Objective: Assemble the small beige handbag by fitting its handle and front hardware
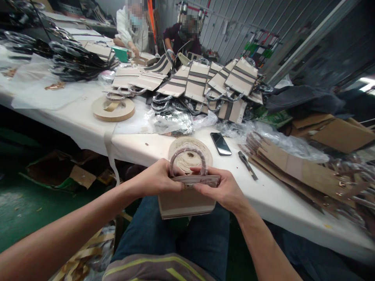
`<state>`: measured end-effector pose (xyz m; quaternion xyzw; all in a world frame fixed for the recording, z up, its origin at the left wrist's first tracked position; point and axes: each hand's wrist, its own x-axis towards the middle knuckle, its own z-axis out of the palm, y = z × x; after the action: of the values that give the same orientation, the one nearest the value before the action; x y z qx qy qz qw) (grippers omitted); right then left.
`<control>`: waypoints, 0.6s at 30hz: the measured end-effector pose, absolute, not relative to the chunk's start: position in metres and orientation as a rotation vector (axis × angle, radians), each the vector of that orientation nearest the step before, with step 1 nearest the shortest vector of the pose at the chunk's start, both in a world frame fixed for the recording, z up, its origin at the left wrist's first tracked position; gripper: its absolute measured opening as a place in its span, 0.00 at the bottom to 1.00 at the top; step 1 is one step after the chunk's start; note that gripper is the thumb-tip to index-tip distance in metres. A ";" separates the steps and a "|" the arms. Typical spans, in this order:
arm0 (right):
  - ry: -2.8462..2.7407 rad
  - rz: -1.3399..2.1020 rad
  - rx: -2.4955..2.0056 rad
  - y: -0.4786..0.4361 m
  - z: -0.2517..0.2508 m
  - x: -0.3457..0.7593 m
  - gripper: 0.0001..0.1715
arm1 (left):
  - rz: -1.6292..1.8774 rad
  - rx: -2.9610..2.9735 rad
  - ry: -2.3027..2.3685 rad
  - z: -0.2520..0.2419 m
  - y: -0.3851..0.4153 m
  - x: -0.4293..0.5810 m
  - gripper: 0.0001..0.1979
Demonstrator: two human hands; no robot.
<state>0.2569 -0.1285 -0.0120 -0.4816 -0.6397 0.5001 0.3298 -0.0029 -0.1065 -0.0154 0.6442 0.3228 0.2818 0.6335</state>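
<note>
A small beige bag (187,205) is held upright over the lap, at the near edge of the white table (134,150). By the left hand (159,177), at ten o'clock on the bag, the upper edge is gripped, thumb in front and fingers curled behind. By the right hand (227,191), at three o'clock, the same edge is pinched, with the thumb tip close to the other one; neither hand is spread.

As for progress, the bag's body is already formed, and a handle (189,149) in clear wrap is arched above the top edge, apparently fixed there. The upper edge is judged to be the part being worked; what is left to be done on it cannot be told.

Behind the handle, at twelve o'clock, a tape roll (187,164) is seen. A phone (221,144) is laid at one o'clock, a slim tool (247,165) at two, and stacked brown pieces (299,171) near three. Farther out at twelve, striped bags (202,80) are heaped, many with wrapped handles; whether they are finished is not shown. A larger tape coil (114,114) is placed at eleven.
</note>
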 end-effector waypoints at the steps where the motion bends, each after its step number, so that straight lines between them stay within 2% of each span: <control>1: -1.712 1.305 -1.275 -0.128 -0.010 0.258 0.28 | 0.647 1.479 0.735 -0.016 -0.107 -0.002 0.11; 6: -1.770 1.242 -1.274 -0.129 -0.006 0.257 0.16 | 0.671 1.487 0.730 -0.016 -0.110 0.004 0.15; 12: -1.635 1.447 -1.263 -0.130 -0.012 0.259 0.19 | 0.671 1.487 0.785 -0.015 -0.112 0.006 0.13; 18: -1.636 1.432 -1.265 -0.130 -0.009 0.259 0.19 | 0.664 1.470 0.807 -0.015 -0.112 0.005 0.12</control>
<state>0.2587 -0.1301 -0.0086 -0.4783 -0.6189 0.5416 0.3080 0.0049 -0.1115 -0.0153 0.6393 0.3511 0.2886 0.6203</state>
